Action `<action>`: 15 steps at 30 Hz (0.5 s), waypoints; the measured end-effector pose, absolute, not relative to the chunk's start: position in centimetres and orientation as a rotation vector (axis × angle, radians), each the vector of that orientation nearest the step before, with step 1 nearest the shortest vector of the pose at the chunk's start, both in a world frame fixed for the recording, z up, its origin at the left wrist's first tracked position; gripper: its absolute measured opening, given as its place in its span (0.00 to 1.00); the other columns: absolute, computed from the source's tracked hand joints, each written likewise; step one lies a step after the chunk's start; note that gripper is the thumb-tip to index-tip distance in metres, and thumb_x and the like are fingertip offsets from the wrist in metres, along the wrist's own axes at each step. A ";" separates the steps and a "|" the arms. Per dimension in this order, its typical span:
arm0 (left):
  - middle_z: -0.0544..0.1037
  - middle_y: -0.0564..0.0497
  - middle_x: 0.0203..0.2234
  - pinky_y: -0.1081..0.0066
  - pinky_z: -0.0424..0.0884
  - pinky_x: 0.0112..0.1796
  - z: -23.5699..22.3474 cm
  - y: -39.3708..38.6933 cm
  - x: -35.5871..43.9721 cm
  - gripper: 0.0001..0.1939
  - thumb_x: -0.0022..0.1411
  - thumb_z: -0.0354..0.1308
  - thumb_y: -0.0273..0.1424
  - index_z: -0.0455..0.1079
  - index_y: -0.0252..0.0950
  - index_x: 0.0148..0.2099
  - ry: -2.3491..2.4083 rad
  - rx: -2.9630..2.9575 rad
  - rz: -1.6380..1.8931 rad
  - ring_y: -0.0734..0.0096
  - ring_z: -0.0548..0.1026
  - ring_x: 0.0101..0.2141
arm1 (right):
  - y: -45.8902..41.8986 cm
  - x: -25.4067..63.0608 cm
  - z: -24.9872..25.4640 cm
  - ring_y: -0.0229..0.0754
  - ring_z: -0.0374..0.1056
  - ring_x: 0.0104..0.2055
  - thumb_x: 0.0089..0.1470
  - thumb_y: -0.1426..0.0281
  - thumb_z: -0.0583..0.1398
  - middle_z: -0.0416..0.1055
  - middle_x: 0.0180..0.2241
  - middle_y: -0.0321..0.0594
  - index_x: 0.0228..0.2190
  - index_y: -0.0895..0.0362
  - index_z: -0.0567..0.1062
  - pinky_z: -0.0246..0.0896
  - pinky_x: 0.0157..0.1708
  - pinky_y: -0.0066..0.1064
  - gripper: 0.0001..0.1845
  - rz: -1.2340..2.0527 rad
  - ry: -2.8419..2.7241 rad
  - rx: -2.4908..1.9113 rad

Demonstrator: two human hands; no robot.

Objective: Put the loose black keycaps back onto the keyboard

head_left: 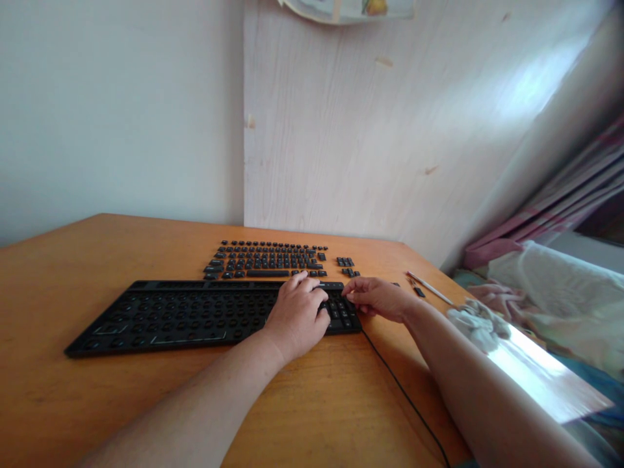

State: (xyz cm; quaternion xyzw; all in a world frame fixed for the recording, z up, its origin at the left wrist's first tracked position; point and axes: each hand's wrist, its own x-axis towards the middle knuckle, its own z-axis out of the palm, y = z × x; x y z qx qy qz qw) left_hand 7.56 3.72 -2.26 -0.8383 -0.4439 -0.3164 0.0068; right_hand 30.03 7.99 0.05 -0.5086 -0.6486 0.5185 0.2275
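Observation:
A black keyboard (195,318) lies on the wooden table, most of its keycaps off and the bare key posts showing. On its right end, several keycaps sit in place on the number pad (344,315). My left hand (298,312) rests over the keyboard just left of the number pad, its fingers loosely spread and holding nothing visible. At the pad's upper right corner is my right hand (373,298), thumb and fingertips pinched together; whatever is between them is hidden. Behind the keyboard, loose black keycaps (268,260) lie in rows.
Small groups of keycaps (345,261) lie behind the number pad. To the right are a thin pale stick (429,288), a small black piece (419,292) and a crumpled grey cloth (480,325). The keyboard cable (404,393) runs toward me. A wall panel (336,130) stands behind the table.

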 end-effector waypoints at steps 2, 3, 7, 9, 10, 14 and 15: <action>0.71 0.47 0.50 0.54 0.52 0.58 -2.4 3.8 7.6 0.12 0.56 0.55 0.30 0.73 0.39 0.43 -1.381 -2.615 -0.990 0.54 0.58 0.57 | 8.0 30.1 0.0 0.29 0.56 0.19 0.46 0.64 0.63 0.62 0.21 0.29 0.34 0.58 0.70 0.47 0.17 0.21 0.13 1.440 -1.791 -1.392; 0.71 0.47 0.50 0.54 0.52 0.58 -2.4 3.8 7.6 0.11 0.56 0.55 0.30 0.73 0.39 0.43 -1.379 -2.611 -0.989 0.54 0.58 0.57 | 8.1 30.2 -0.1 0.29 0.56 0.20 0.46 0.64 0.63 0.62 0.21 0.29 0.34 0.58 0.70 0.48 0.17 0.21 0.14 1.447 -1.791 -1.387; 0.71 0.48 0.50 0.54 0.52 0.58 -2.4 3.8 7.6 0.12 0.56 0.55 0.30 0.73 0.39 0.43 -1.383 -2.605 -0.974 0.55 0.58 0.57 | 8.3 30.5 -0.3 0.29 0.57 0.20 0.46 0.64 0.63 0.62 0.21 0.29 0.34 0.58 0.70 0.47 0.16 0.20 0.14 1.500 -1.770 -1.345; 0.71 0.48 0.51 0.53 0.52 0.58 -2.3 3.8 7.6 0.12 0.57 0.55 0.30 0.73 0.40 0.43 -1.393 -2.606 -0.963 0.55 0.58 0.57 | 8.4 30.7 -0.4 0.29 0.57 0.21 0.46 0.65 0.63 0.61 0.22 0.29 0.35 0.58 0.70 0.47 0.16 0.20 0.13 1.537 -1.753 -1.307; 0.71 0.48 0.51 0.53 0.52 0.58 -2.3 3.8 7.6 0.12 0.57 0.55 0.30 0.73 0.40 0.43 -1.399 -2.607 -0.958 0.54 0.58 0.57 | 8.4 30.8 -0.5 0.29 0.57 0.21 0.46 0.66 0.63 0.61 0.22 0.30 0.35 0.58 0.70 0.47 0.16 0.20 0.13 1.554 -1.743 -1.288; 0.70 0.48 0.51 0.53 0.53 0.58 -2.2 3.7 7.6 0.12 0.57 0.55 0.30 0.73 0.40 0.43 -1.401 -2.614 -0.956 0.54 0.58 0.57 | 8.6 30.8 -0.6 0.29 0.56 0.21 0.45 0.67 0.64 0.61 0.22 0.30 0.35 0.58 0.69 0.46 0.16 0.19 0.14 1.597 -1.683 -1.247; 0.71 0.48 0.51 0.53 0.53 0.58 -2.2 3.7 7.6 0.12 0.57 0.55 0.30 0.73 0.39 0.43 -1.396 -2.616 -0.962 0.54 0.58 0.57 | 8.6 30.8 -0.6 0.28 0.56 0.21 0.45 0.67 0.64 0.61 0.22 0.30 0.35 0.58 0.70 0.45 0.15 0.19 0.14 1.597 -1.674 -1.249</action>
